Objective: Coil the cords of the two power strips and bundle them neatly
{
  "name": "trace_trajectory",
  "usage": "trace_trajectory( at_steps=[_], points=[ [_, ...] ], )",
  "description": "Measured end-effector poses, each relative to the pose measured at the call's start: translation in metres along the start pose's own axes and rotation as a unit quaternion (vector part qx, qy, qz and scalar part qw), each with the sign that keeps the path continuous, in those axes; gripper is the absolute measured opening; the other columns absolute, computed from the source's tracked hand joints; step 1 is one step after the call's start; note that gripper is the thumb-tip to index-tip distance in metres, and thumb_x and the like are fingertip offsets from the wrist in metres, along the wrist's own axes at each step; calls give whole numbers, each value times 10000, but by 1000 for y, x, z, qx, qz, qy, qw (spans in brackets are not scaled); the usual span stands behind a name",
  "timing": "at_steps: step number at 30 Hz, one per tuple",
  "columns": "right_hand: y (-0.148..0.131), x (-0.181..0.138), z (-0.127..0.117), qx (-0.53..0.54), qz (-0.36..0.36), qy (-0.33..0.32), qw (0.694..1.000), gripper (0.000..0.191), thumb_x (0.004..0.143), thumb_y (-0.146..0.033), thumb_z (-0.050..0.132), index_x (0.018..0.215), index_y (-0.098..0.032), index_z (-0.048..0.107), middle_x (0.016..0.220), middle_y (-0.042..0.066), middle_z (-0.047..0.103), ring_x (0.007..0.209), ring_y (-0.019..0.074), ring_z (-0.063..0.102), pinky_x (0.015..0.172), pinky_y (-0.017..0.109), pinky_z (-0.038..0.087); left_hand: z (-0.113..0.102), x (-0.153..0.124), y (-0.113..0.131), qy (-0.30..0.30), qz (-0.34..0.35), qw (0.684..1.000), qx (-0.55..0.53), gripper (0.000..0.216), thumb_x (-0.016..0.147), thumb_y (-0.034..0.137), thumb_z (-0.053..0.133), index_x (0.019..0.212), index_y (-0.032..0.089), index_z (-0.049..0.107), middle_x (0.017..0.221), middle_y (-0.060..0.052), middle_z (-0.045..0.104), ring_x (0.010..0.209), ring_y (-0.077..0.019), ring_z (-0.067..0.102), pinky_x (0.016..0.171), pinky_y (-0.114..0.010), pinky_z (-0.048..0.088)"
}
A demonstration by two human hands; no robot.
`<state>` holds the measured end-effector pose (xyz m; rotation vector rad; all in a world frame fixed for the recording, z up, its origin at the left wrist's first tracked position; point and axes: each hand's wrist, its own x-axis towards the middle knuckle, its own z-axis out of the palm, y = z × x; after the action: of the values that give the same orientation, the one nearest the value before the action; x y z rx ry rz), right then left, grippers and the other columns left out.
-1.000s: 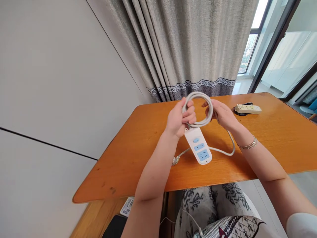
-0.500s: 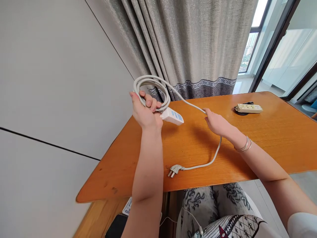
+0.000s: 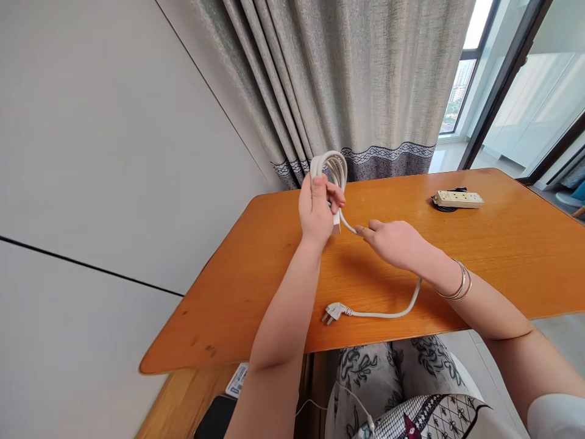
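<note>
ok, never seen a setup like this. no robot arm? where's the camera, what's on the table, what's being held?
Right, no machine here: just a person's two bare hands. One camera worn on the head looks forward and down, so you see roughly what the wearer sees. The left hand grips loops of white cord above the table; a white block peeks out beside it, mostly hidden. The right hand has its fingertips on the same cord, which runs on to a plug near the front edge. Toward the far right lies a cream power strip with a black cable.
</note>
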<state>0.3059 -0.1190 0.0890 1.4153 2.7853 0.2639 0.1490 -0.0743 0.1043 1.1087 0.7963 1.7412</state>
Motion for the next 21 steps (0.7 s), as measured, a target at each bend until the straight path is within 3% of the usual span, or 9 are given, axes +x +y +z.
trace_trajectory(
  at_steps=[3,7,9,12,16,21],
  points=[
    [3,-6,-5,7,-34,76,997,341,1032,-169,414,1232,-180,690,948,88,697,637,142,570,514,307,238,0,-3,-6,-66,-32,997,12,302,944,482,646,826,230,528,597,54,610,532,-93,613,542,-181,443],
    [18,-12,-7,55,-47,241,968,326,1063,-277,401,1104,-217,719,907,57,696,666,132,529,546,288,260,1,-8,-16,-169,-54,982,65,331,890,495,713,811,211,563,628,37,630,575,-112,647,529,-188,450],
    [28,-13,-9,73,-35,309,948,335,1059,-389,439,1027,-218,724,871,55,680,680,141,521,562,289,276,3,-12,-21,-239,-62,964,99,422,864,590,702,779,202,560,614,21,636,501,-114,609,463,-200,414],
    [42,-13,-13,90,0,368,926,380,1005,-526,531,919,-208,720,841,58,650,685,151,517,580,294,291,6,-17,-25,-356,-120,920,113,602,848,793,543,755,198,546,504,15,590,336,-96,454,373,-222,336],
    [55,-11,-15,152,-15,369,917,422,951,-602,591,918,-205,730,841,52,638,698,148,541,610,279,332,4,-16,-21,-446,-193,869,94,702,827,892,398,730,206,517,384,48,459,277,-78,309,360,-230,321],
    [63,-10,-17,297,-114,277,907,441,907,-614,654,895,-180,731,757,28,638,673,132,559,631,266,385,-6,-11,-9,-532,-220,812,94,595,772,773,671,741,200,514,385,69,455,281,-49,268,343,-196,260]
  ],
)
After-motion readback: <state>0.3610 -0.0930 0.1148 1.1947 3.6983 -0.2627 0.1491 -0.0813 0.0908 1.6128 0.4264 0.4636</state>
